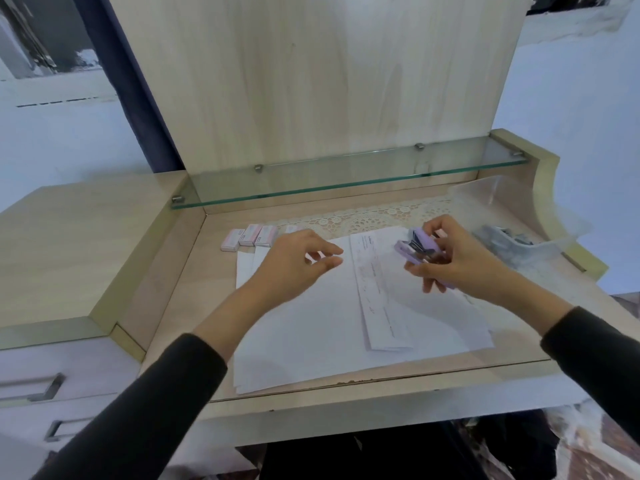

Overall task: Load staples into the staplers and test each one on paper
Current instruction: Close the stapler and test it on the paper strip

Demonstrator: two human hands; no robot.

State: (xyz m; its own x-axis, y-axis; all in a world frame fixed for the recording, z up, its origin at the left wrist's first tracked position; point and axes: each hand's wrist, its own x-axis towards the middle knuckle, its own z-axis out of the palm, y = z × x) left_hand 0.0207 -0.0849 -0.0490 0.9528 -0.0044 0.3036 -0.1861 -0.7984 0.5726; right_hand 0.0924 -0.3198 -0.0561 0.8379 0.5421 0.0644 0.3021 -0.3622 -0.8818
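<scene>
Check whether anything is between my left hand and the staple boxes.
Nothing visible is. The left hand is open over the paper, and the staple boxes lie just beyond it to the left, with only paper and bare desk between. The right hand holds the stapler.

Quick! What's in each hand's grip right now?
Left grip: open, holds nothing, over the white paper sheets.
Right grip: holds the small lilac plastic stapler, fingers curled round it.
</scene>
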